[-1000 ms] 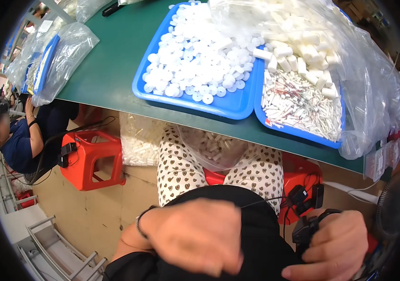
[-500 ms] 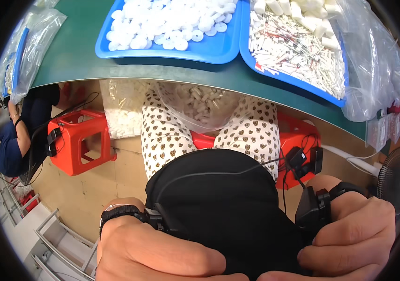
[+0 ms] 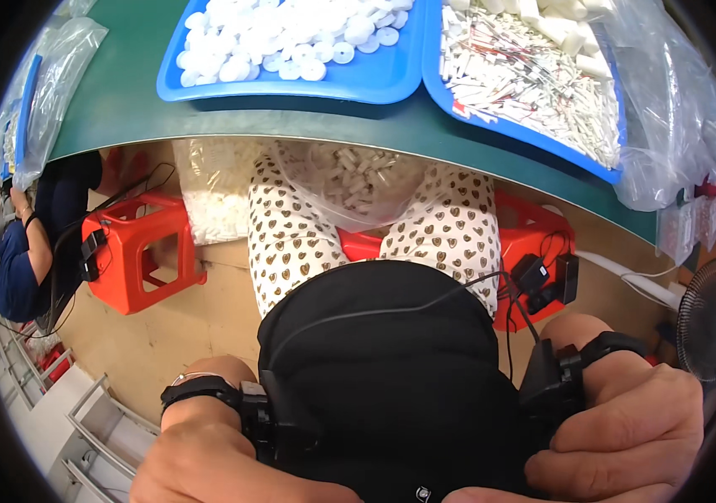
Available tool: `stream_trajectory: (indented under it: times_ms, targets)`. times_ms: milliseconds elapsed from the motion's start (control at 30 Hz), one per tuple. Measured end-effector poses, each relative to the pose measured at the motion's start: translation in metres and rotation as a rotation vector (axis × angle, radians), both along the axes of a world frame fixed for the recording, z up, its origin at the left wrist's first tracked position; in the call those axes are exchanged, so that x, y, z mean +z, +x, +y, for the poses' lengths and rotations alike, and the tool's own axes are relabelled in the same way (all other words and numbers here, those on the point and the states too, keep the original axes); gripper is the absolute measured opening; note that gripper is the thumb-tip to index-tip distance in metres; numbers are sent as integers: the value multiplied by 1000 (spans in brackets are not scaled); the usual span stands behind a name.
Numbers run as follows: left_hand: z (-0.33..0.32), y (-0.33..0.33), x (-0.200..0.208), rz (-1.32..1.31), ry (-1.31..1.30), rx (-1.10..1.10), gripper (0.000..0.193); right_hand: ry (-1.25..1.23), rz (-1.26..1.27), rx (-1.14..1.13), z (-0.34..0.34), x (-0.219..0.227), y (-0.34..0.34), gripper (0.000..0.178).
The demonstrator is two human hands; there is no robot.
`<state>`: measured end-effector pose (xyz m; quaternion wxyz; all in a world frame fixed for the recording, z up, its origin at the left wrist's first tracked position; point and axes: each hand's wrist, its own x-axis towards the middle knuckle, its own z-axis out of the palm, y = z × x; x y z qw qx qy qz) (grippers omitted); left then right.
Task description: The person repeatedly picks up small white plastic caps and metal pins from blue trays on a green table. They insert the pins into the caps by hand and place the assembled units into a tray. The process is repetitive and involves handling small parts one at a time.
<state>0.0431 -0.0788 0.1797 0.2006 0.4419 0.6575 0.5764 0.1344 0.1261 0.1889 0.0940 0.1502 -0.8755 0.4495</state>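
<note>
My left hand (image 3: 215,467) is low at the frame's bottom, held against the front of my black top (image 3: 383,360). Its fingertips are cut off by the lower edge, so its grip is hidden. Across from it, my right hand (image 3: 626,427) has its fingers curled in, with the thumb pointing toward the left hand. What lies inside those fingers cannot be made out. Between the hands a small shiny round piece (image 3: 423,494) shows at the bottom edge. Each wrist wears a black strap with a dark device, the left device (image 3: 270,419) and the right device (image 3: 552,373).
On the green table (image 3: 249,124) are a blue tray (image 3: 291,94) of white discs and another blue tray (image 3: 534,147) of small white parts. Clear plastic bags (image 3: 668,109) lie at right. Red stools (image 3: 142,251), a fan (image 3: 710,318) and a seated person (image 3: 18,268) are around.
My left hand has moved left and down, away from the right hand, and more of it is out of frame. The right hand has shifted slightly left and down. The view has tilted a little.
</note>
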Motion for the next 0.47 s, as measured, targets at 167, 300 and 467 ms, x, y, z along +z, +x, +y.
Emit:
stream_trajectory:
  times_ms: [167, 300, 467]
  targets:
    - [14, 13, -11, 265, 116, 212, 13, 53, -81, 95, 8, 9, -8, 28]
    - [16, 23, -22, 340, 142, 282, 8, 262, -361, 432, 24, 44, -33, 28]
    - [-3, 16, -13, 470, 32, 89, 25, 121, -234, 394, 29, 24, -17, 36]
